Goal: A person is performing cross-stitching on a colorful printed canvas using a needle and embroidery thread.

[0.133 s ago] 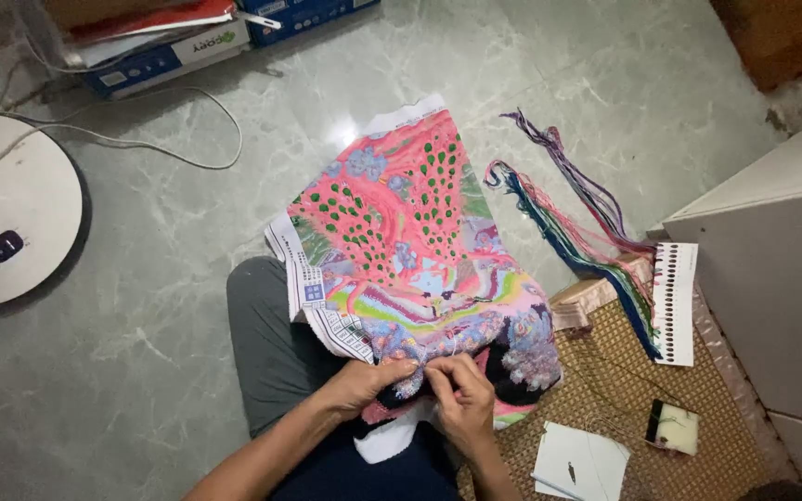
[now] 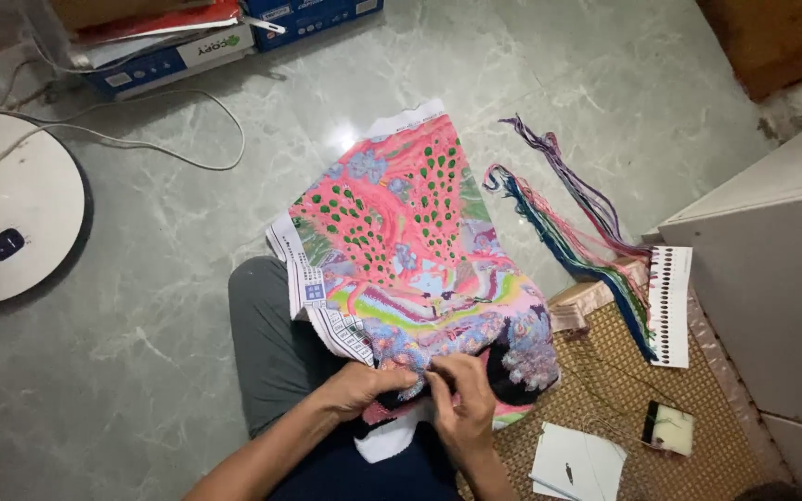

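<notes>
A large colourful cross-stitch canvas point(image 2: 401, 232), mostly pink with green dots and blue patches, lies across my lap and out over the floor. My left hand point(image 2: 364, 388) grips its near edge from below, bunching the fabric. My right hand point(image 2: 464, 394) pinches at the same spot on the cloth, fingertips touching those of the left; whether it holds a needle is too small to tell. Bundles of coloured threads point(image 2: 587, 232) hang from a white punched card point(image 2: 670, 304) to the right of the canvas.
I sit on a woven mat point(image 2: 624, 399) on a grey marble floor point(image 2: 141, 325). White folded paper point(image 2: 575, 462) and a small card point(image 2: 668, 429) lie on the mat. A round white fan base point(image 2: 11, 223) with cable sits left; boxes point(image 2: 187, 46) behind; a grey cabinet point(image 2: 772, 278) right.
</notes>
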